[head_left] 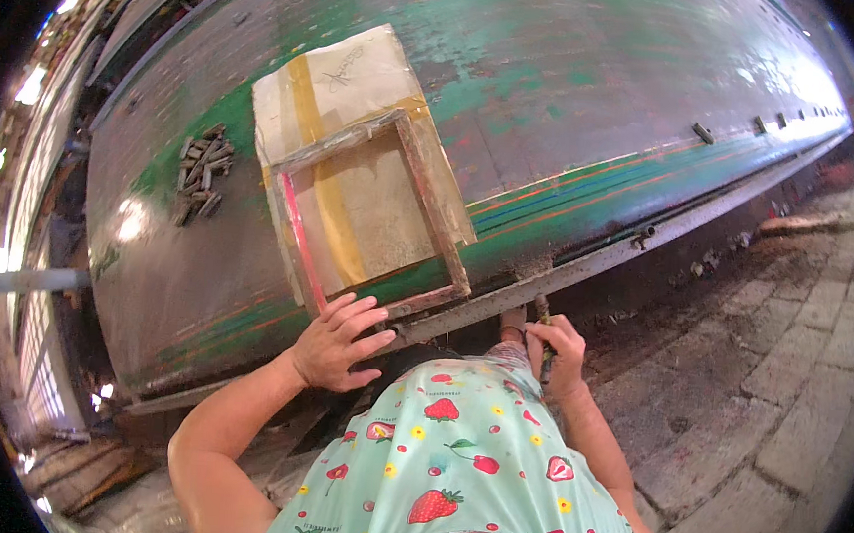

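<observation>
The left hand (336, 347) spreads out loose, palm down, by the frame (439, 226). The right hand (563, 356) curls around a stick (542, 307).

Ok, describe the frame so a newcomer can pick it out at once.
Find the long green-and-grey table, then the pale sheet with a yellow band. The frame lies over that sheet's near end, its near left corner by the left hand. Unlike the sheet or the small dark pieces to the left, it is an open rectangle with a pink-red left side.
</observation>
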A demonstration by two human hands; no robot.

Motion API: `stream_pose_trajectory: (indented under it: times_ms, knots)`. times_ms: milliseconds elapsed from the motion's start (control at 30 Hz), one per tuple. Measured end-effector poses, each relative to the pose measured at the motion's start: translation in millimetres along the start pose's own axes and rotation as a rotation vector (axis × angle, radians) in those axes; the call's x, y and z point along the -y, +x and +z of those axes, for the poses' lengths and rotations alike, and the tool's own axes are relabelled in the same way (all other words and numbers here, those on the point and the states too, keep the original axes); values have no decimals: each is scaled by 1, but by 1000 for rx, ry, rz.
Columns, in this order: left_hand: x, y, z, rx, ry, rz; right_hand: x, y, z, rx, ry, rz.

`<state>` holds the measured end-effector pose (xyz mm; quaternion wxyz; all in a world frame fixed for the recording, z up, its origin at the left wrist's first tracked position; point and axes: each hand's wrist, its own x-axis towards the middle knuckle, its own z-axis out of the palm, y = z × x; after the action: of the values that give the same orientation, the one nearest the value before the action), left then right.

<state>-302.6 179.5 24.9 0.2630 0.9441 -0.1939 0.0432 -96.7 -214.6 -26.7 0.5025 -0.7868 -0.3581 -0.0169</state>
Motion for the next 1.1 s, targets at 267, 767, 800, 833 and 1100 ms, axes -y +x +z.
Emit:
stream_pose_trajectory:
  times_ms: [267,767,800,833,1100]
  knots:
    - [58,-45,8,-751,47,-689,55,-26,36,-51,-105,4]
    - [41,-33,32,-577,-149,-956,101,54,125,287,-90,-448]
    - [41,-32,32,-576,-112,-939,100,55,131,297,-83,-452]
    - [41,-32,31,-564,-65,-953,99,55,137,308,-72,-456]
    - [47,-37,40,-597,-210,-981,84,47,152,549,-156,-496]
